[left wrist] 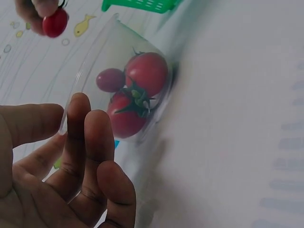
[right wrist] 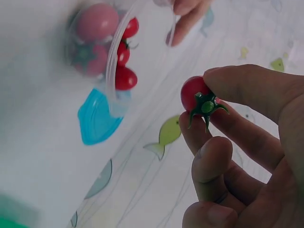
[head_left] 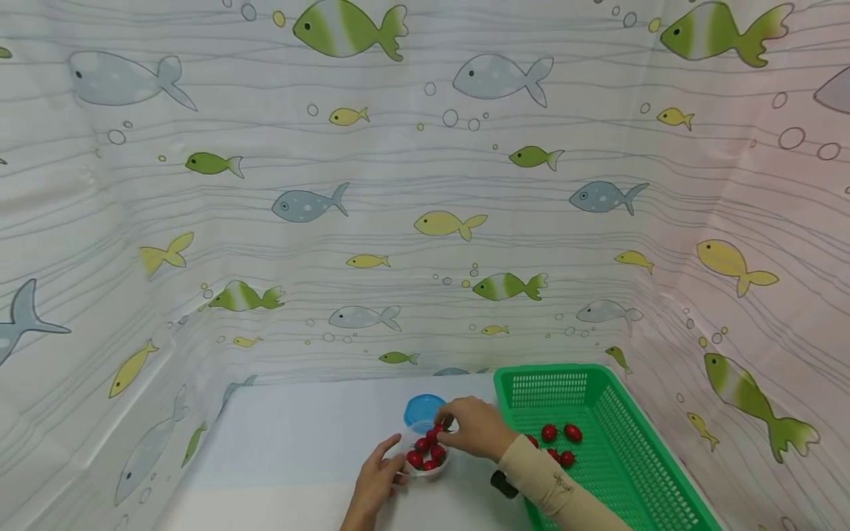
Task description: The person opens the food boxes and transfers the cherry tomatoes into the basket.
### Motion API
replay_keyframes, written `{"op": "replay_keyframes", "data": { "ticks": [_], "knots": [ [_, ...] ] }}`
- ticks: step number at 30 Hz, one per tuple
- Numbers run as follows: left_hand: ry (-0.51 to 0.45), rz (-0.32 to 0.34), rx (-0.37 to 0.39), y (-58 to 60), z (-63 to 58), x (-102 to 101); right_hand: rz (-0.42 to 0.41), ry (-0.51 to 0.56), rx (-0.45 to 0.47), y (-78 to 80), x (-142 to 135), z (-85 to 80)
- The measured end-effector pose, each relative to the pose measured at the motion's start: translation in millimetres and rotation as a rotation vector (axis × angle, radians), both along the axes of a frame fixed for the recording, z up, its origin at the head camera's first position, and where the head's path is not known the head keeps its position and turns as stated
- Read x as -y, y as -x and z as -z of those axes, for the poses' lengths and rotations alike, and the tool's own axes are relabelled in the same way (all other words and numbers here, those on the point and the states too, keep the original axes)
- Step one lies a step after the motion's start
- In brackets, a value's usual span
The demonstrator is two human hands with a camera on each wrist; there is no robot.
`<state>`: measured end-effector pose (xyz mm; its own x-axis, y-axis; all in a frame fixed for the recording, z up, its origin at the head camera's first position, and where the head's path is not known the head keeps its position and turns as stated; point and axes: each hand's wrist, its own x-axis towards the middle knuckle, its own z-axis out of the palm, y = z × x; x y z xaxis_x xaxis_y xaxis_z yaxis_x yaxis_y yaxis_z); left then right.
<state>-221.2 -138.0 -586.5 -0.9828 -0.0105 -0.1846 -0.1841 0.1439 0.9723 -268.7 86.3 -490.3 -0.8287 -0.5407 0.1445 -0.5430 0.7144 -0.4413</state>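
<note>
A clear plastic bowl [left wrist: 102, 54] holds several cherry tomatoes [left wrist: 146, 73], some with green stems. At its rim, my left hand [head_left: 378, 476] pinches the edge between thumb and fingers [left wrist: 78, 109]. My right hand [head_left: 474, 428] is just above the bowl's right side, holding one red cherry tomato [right wrist: 194, 92] between thumb and fingertips. That tomato's green calyx [right wrist: 208, 106] shows in the right wrist view, and it hangs apart from the bowl. Behind the bowl lies a blue lid [head_left: 423, 408].
To the right stands a green perforated basket [head_left: 637, 450] with several loose tomatoes [head_left: 573, 433] inside; the right forearm crosses over its near left edge. The white table [head_left: 285, 442] extends to the left. Fish-patterned sheets [head_left: 385, 243] enclose the back and sides.
</note>
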Motion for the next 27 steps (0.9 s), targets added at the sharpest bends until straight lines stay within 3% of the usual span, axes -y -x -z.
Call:
{"op": "replay_keyframes", "data": {
  "ticks": [10, 20, 27],
  "knots": [
    [0.015, -0.02, 0.007, -1.4, 0.1, -1, 0.063, 0.131, -0.103, -3.8, -58, -15.3],
    [0.015, -0.025, 0.008, -2.1, 0.0, -1, 0.168, 0.166, -0.075, -13.8, -114, -27.2],
    [0.014, -0.011, -0.001, -2.4, 1.4, 1, 0.241, 0.16, -0.061, -16.9, -153, -23.5]
  ]
}}
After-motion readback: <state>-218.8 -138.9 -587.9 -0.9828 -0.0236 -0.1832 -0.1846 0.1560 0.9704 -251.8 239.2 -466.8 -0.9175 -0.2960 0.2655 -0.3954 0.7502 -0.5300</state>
